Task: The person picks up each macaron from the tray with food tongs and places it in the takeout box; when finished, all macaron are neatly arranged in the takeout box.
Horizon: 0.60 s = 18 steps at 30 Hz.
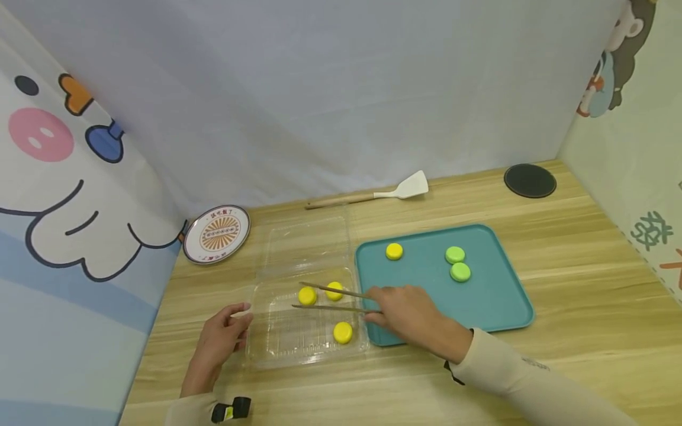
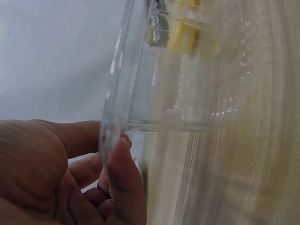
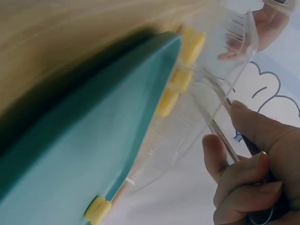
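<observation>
In the head view my right hand (image 1: 407, 313) holds metal tongs (image 1: 341, 308) over a clear plastic container (image 1: 288, 349) with a raised lid part. The tongs' arms are spread, one on each side of a yellow macaron (image 1: 307, 296); whether they touch it I cannot tell. Two more yellow macarons, one upper (image 1: 334, 291) and one lower (image 1: 343, 332), lie in the container. My left hand (image 1: 221, 334) is at the container's left edge. In the left wrist view, its thumb and finger pinch the clear rim (image 2: 110, 136). The right wrist view shows fingers curled round the tongs (image 3: 225, 140).
Right of the container lies a teal tray (image 1: 426, 296) bearing one yellow macaron (image 1: 394, 251) and two green ones (image 1: 455, 255). Behind are a patterned plate (image 1: 217, 234), a white spatula with a wooden handle (image 1: 411, 185) and a black round disc (image 1: 530, 180). A pale curtain backs the table.
</observation>
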Available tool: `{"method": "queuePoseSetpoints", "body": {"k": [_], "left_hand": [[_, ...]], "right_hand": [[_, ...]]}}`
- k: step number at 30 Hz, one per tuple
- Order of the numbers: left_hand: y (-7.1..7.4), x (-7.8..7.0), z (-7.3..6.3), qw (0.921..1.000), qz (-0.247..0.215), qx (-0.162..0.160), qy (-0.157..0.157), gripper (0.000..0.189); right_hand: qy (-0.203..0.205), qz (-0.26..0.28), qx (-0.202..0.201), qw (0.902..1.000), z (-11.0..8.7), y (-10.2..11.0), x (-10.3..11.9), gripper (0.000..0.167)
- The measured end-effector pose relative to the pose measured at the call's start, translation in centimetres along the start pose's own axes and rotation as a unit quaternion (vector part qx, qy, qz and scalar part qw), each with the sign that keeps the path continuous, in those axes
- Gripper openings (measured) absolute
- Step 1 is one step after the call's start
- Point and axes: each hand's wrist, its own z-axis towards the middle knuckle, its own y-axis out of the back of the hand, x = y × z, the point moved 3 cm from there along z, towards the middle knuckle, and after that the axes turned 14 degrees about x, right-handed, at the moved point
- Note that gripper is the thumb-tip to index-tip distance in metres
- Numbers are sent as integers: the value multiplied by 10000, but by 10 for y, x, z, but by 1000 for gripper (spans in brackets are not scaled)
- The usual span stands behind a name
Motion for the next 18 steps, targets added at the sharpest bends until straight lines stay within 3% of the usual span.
{"method": "queuePoseSetpoints", "body": {"k": [9, 18], "left_hand": [[1, 0, 1, 10000, -6, 33, 18, 41], [1, 1, 1, 10000, -65, 66, -2, 41]], "right_hand": [[345, 46, -676, 9971, -8, 1, -8, 31], [-71, 77, -1121, 9936, -34, 9, -26, 34]]}}
